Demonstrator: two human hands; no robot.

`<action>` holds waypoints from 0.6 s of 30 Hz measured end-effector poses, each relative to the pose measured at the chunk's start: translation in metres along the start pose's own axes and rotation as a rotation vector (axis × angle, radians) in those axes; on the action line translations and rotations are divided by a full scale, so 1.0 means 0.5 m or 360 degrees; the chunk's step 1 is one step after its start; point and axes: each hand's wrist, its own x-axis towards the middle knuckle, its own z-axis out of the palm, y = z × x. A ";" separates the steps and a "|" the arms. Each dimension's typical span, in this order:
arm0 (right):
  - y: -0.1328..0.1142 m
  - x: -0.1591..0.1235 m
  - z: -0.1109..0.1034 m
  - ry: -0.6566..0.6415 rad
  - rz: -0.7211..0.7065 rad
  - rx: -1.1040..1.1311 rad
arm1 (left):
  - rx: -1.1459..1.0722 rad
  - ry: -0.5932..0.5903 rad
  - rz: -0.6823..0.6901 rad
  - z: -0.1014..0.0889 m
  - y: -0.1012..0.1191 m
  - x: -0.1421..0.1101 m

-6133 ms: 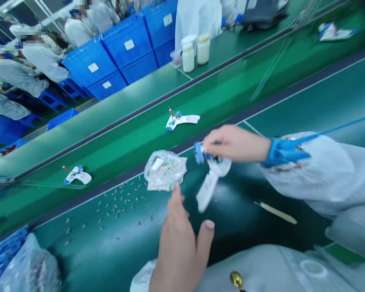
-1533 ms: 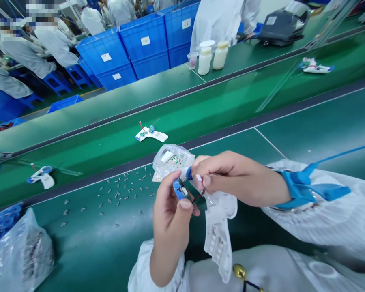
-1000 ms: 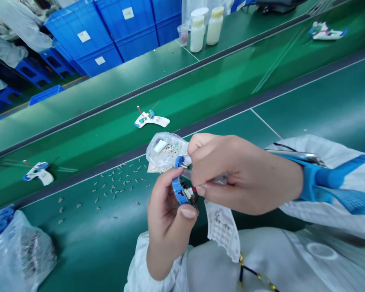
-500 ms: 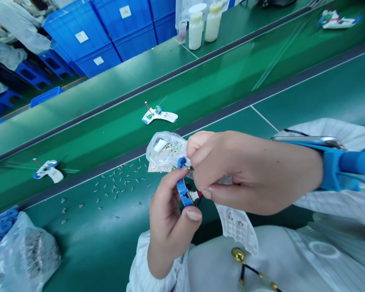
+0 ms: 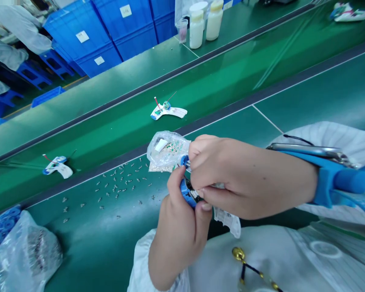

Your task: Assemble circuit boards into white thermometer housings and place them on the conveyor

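Observation:
Both hands work close together in front of my chest on one white-and-blue plastic housing (image 5: 189, 194). My left hand (image 5: 185, 215) pinches its blue end between thumb and forefinger. My right hand (image 5: 225, 174) is closed over the middle, fingertips pressed at a small white connector in the blue part. Below the right hand juts the white ribbed end of the same housing (image 5: 228, 221). What else the right fingers grip is hidden. Just beyond the hands lies a clear bag (image 5: 167, 148) of tiny parts. Small metal pieces (image 5: 118, 184) are scattered to its left.
On the green belt (image 5: 115, 129) lie similar white housings with boards and red wires, one mid-belt (image 5: 169, 110), one left (image 5: 58, 167), one far right (image 5: 351, 13). White bottles (image 5: 196, 32) and blue crates (image 5: 97, 32) stand beyond. A plastic bag (image 5: 27, 251) is at lower left.
My left hand has turned and moved slightly right, closer to the right hand. The housing's white end has swung up and left. Housings on the belt have shifted right.

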 end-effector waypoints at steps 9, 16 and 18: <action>0.005 -0.012 0.027 0.0171 0.0069 0.0167 | 0.0480 0.0176 -0.0172 0.031 0.030 0.001; 0.083 -0.016 0.011 0.0016 0.0292 0.0355 | 0.0346 -0.0189 -0.0264 0.031 0.020 0.023; 0.156 -0.024 -0.020 0.0210 0.0754 0.0258 | 0.0288 -0.0229 -0.0377 0.029 0.019 0.025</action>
